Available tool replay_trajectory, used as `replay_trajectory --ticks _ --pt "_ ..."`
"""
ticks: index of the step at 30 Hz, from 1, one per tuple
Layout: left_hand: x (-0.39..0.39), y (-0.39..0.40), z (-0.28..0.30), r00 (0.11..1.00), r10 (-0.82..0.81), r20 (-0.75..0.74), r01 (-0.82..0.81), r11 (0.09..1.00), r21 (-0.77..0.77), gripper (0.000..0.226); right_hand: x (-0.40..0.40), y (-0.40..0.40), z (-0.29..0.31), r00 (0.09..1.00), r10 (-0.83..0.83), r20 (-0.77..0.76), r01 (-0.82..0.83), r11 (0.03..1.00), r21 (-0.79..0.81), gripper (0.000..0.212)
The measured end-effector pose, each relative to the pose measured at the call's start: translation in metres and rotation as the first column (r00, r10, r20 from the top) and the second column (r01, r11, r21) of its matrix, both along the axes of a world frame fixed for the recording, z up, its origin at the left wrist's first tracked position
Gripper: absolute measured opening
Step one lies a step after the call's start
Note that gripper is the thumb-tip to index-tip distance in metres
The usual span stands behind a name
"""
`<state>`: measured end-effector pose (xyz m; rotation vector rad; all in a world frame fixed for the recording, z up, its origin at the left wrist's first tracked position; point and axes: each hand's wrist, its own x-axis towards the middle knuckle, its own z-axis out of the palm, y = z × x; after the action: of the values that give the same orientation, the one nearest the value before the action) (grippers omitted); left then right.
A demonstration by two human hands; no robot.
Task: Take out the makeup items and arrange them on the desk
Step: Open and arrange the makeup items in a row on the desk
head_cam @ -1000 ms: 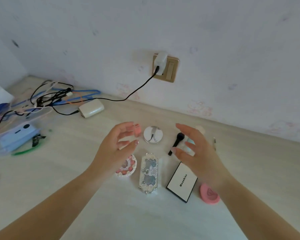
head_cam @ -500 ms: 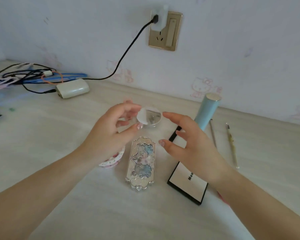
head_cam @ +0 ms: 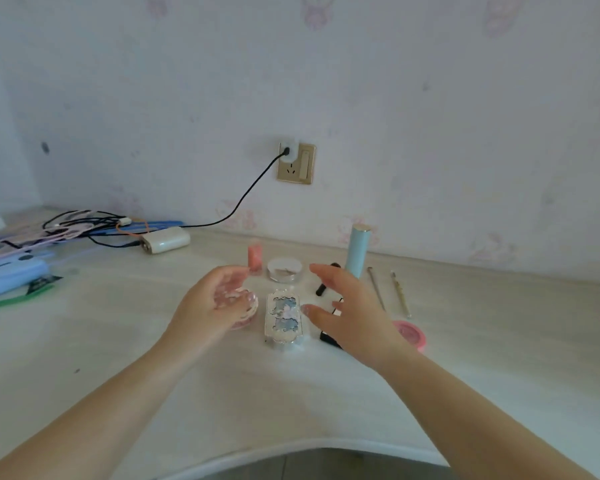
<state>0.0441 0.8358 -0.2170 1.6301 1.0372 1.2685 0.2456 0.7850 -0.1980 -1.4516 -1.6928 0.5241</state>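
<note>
Makeup items lie in a group on the pale desk [head_cam: 118, 341]. An ornate silver palette [head_cam: 283, 318] sits in the middle, between my hands. My left hand [head_cam: 212, 303] hovers open and blurred over a round pink compact [head_cam: 246, 315]. My right hand [head_cam: 347, 310] hovers open over a black compact [head_cam: 329, 337], mostly hidden. Behind stand a small pink bottle [head_cam: 255, 258], a round white jar [head_cam: 284, 270] and a light blue tube [head_cam: 358, 250]. A black brush [head_cam: 323, 288], two thin tools [head_cam: 388, 292] and a pink puff [head_cam: 411, 334] lie to the right.
A wall socket [head_cam: 296, 163] holds a plug whose black cable runs to a white power bank [head_cam: 166, 240]. Tangled cables [head_cam: 84, 225] and a blue case [head_cam: 11, 277] fill the desk's left end. The desk's front edge curves at the bottom.
The view has pulled back and tilted up. Both hands have drawn back from the white jar and now hover lower, either side of the silver palette. The pink bottle now shows.
</note>
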Motion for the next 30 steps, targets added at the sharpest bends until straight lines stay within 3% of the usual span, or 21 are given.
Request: replay_trajectory --ticks 6,12,17,25,30 --pt "-0.005 0.038 0.000 0.987 0.037 -0.156 -0.033 0.999 0.025 0.032 -0.011 0.047 -0.003 0.996 -0.045 0.075 0.049 0.997 -0.053 0.056" --pt "0.002 0.097 -0.011 0.917 0.007 -0.400 -0.007 1.000 0.002 0.035 -0.010 0.122 -0.015 0.973 -0.044 0.225 0.090 0.976 -0.198 0.063" --pt "0.009 0.136 -0.019 0.890 -0.043 -0.455 0.024 0.999 -0.047 0.032 -0.009 0.179 -0.031 0.954 -0.031 0.299 0.116 0.956 -0.271 0.073" --pt "0.013 0.165 -0.027 0.900 -0.078 -0.429 0.045 0.995 -0.086 0.021 -0.015 0.210 -0.044 0.904 0.000 0.427 0.102 0.971 -0.216 0.070" --pt "0.012 0.150 -0.018 0.952 -0.075 -0.296 0.047 0.994 -0.102 0.031 -0.016 0.185 -0.026 0.974 0.004 0.226 0.025 0.992 -0.125 0.056"
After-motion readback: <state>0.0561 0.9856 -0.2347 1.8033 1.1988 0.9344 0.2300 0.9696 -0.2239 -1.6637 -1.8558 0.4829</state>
